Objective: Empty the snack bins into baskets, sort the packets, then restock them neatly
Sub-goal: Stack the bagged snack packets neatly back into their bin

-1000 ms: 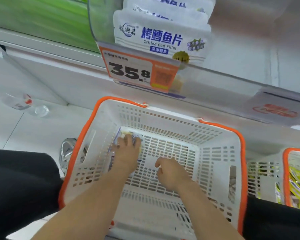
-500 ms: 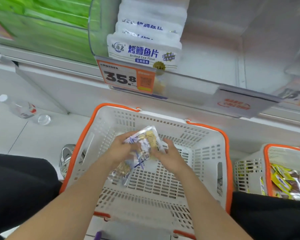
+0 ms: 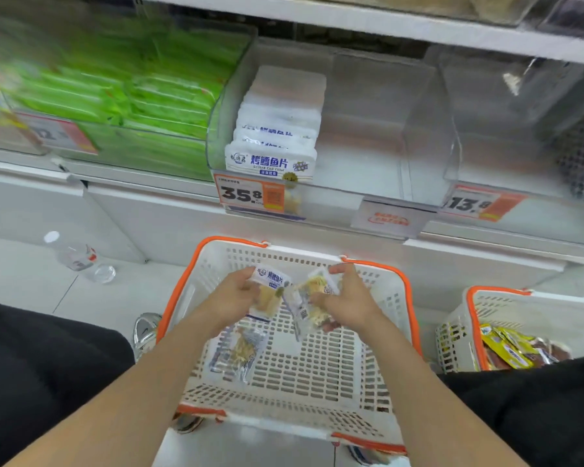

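Over a white basket with an orange rim (image 3: 405, 288), my left hand (image 3: 231, 298) grips a white cod fillet packet (image 3: 270, 291) with blue lettering. My right hand (image 3: 348, 301) holds another such packet (image 3: 312, 305), turned at an angle. A third packet (image 3: 238, 352) lies on the basket floor under my left forearm. Straight ahead on the shelf, a clear bin (image 3: 368, 136) holds a row of the same packets (image 3: 273, 146) on its left side; its right side is bare.
A bin of green packets (image 3: 132, 106) stands left of the clear bin, and an empty clear bin (image 3: 520, 129) stands right. A second orange-rimmed basket (image 3: 486, 318) with yellow packets sits at the right. A plastic bottle (image 3: 78, 257) lies on the floor at left.
Both hands have lifted packets off the basket floor and drawn them apart, one in each hand. My view has tilted up toward the shelf bins.
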`<control>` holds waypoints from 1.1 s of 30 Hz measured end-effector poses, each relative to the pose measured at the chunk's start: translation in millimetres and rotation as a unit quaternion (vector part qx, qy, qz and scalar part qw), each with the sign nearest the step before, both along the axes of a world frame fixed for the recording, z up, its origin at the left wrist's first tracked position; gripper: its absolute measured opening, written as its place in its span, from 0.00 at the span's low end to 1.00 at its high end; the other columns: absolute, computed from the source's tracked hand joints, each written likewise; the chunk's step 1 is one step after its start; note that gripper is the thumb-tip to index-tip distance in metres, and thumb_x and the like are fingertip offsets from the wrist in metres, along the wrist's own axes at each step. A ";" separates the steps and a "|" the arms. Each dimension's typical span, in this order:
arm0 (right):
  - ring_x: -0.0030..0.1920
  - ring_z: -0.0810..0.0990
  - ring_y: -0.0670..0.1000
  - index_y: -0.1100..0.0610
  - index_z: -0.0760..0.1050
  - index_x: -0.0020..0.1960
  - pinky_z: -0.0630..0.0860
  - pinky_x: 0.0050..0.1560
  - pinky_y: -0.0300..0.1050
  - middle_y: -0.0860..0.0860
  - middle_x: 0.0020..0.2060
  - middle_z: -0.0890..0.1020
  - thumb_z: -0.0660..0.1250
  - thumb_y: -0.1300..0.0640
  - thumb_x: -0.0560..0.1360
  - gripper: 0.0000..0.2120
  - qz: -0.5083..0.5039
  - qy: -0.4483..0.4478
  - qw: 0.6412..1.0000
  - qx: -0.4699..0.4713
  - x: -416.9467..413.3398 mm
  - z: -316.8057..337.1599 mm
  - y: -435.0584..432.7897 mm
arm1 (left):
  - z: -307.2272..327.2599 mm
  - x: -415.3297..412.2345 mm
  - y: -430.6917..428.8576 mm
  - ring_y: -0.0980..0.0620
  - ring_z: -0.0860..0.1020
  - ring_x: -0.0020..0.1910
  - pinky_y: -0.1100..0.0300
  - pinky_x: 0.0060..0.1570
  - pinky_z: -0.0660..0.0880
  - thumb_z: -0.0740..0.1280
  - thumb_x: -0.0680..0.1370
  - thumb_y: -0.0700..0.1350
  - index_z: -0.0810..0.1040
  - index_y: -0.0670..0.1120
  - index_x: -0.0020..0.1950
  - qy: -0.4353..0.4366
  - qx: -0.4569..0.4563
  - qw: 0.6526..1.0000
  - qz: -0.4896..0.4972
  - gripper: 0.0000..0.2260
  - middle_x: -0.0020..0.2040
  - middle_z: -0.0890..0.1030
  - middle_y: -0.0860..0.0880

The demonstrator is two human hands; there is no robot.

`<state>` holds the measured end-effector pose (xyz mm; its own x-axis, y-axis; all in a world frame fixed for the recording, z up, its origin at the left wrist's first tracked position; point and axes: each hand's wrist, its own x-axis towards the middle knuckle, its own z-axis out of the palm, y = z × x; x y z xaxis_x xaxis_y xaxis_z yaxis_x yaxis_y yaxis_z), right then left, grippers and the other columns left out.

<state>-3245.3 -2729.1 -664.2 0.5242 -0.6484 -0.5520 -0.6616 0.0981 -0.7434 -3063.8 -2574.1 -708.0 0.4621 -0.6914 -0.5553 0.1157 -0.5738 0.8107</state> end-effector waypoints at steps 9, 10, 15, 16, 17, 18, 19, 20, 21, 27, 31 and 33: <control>0.51 0.88 0.54 0.61 0.85 0.54 0.86 0.50 0.51 0.55 0.49 0.88 0.73 0.48 0.78 0.16 0.166 -0.034 0.983 0.076 16.8 77.7 22.8 | 86.8 9.6 9.2 0.49 0.81 0.65 0.45 0.68 0.76 0.67 0.82 0.44 0.75 0.55 0.73 0.086 0.015 0.984 -0.157 0.19 0.67 0.82 0.53; 0.52 0.88 0.53 0.59 0.86 0.54 0.86 0.50 0.49 0.53 0.49 0.88 0.76 0.46 0.75 0.17 0.201 -0.034 0.977 0.069 15.2 80.3 20.6 | 93.6 13.7 11.1 0.47 0.81 0.66 0.43 0.69 0.75 0.65 0.83 0.44 0.75 0.54 0.74 0.104 0.006 0.981 -0.164 0.19 0.67 0.82 0.53; 0.42 0.88 0.57 0.58 0.83 0.50 0.86 0.46 0.61 0.58 0.41 0.88 0.77 0.47 0.76 0.14 0.255 -0.008 0.963 -0.089 21.2 62.8 27.2 | 119.7 6.9 17.0 0.45 0.82 0.64 0.48 0.62 0.79 0.67 0.83 0.43 0.78 0.54 0.71 0.109 -0.040 0.973 -0.198 0.17 0.64 0.84 0.49; 0.38 0.88 0.57 0.60 0.83 0.48 0.85 0.42 0.61 0.58 0.38 0.87 0.75 0.47 0.77 0.15 0.237 -0.003 0.964 -0.122 22.9 57.2 30.3 | 120.0 3.3 19.3 0.49 0.82 0.62 0.52 0.60 0.80 0.71 0.81 0.43 0.78 0.55 0.70 0.083 -0.048 0.974 -0.207 0.18 0.63 0.84 0.50; 0.35 0.87 0.56 0.61 0.82 0.47 0.85 0.40 0.61 0.57 0.35 0.86 0.74 0.46 0.78 0.16 0.217 -0.002 0.965 -0.146 23.8 52.5 34.2 | 116.8 -0.5 22.4 0.52 0.82 0.62 0.54 0.60 0.80 0.75 0.78 0.44 0.78 0.57 0.69 0.049 -0.051 0.972 -0.222 0.20 0.62 0.84 0.52; 0.33 0.87 0.55 0.61 0.82 0.45 0.84 0.38 0.60 0.56 0.33 0.86 0.74 0.45 0.78 0.18 0.197 -0.007 0.967 -0.162 24.4 49.1 38.5 | 112.8 -4.8 24.4 0.55 0.82 0.61 0.55 0.60 0.80 0.78 0.76 0.44 0.78 0.58 0.68 0.016 -0.048 0.972 -0.227 0.23 0.61 0.84 0.53; 0.32 0.86 0.54 0.60 0.82 0.45 0.84 0.36 0.59 0.55 0.32 0.86 0.74 0.44 0.77 0.18 0.175 -0.020 0.970 -0.168 24.9 45.9 42.1 | 104.3 -6.8 25.0 0.57 0.82 0.59 0.55 0.59 0.81 0.80 0.75 0.43 0.78 0.59 0.67 -0.014 -0.048 0.973 -0.224 0.24 0.60 0.85 0.54; 0.31 0.86 0.53 0.59 0.82 0.46 0.85 0.35 0.57 0.54 0.31 0.86 0.75 0.44 0.77 0.17 0.150 -0.036 0.975 -0.163 25.3 43.2 45.2 | 96.3 -5.9 24.6 0.59 0.83 0.57 0.57 0.58 0.82 0.79 0.75 0.42 0.78 0.59 0.67 -0.038 -0.053 0.977 -0.204 0.24 0.59 0.85 0.56; 0.31 0.86 0.53 0.57 0.80 0.49 0.85 0.35 0.54 0.53 0.31 0.86 0.75 0.45 0.77 0.15 0.125 -0.053 0.979 -0.150 26.2 40.2 48.0 | 88.7 -4.4 24.2 0.59 0.83 0.56 0.58 0.57 0.82 0.78 0.77 0.42 0.78 0.58 0.67 -0.061 -0.058 0.978 -0.190 0.22 0.58 0.85 0.57; 0.34 0.86 0.56 0.51 0.72 0.62 0.84 0.37 0.56 0.55 0.37 0.85 0.64 0.57 0.83 0.09 0.047 -0.032 0.986 -0.157 34.4 -19.8 41.1 | 37.9 23.5 21.4 0.53 0.82 0.52 0.51 0.54 0.80 0.68 0.80 0.39 0.73 0.54 0.69 -0.209 -0.003 0.975 -0.074 0.20 0.55 0.84 0.53; 0.36 0.83 0.55 0.56 0.79 0.52 0.84 0.41 0.54 0.53 0.38 0.84 0.61 0.59 0.82 0.08 0.189 0.123 0.952 -0.207 38.3 -86.5 39.1 | -2.1 33.5 27.5 0.50 0.79 0.43 0.48 0.44 0.77 0.61 0.83 0.39 0.65 0.44 0.73 -0.305 0.056 0.950 -0.037 0.18 0.46 0.81 0.47; 0.40 0.81 0.54 0.57 0.78 0.53 0.82 0.43 0.51 0.54 0.44 0.83 0.60 0.58 0.82 0.08 0.250 0.183 0.928 -0.204 42.3 -117.3 44.0 | -19.0 33.8 29.5 0.52 0.75 0.39 0.53 0.37 0.69 0.59 0.84 0.38 0.64 0.42 0.73 -0.331 0.075 0.939 -0.051 0.17 0.43 0.79 0.47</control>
<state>-3203.0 -2685.1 -781.6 0.6421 -0.5685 -0.5143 -0.7639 -0.5309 -0.3669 -3029.9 -2544.6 -727.0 0.6759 -0.6879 -0.2644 -0.4477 -0.6682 0.5942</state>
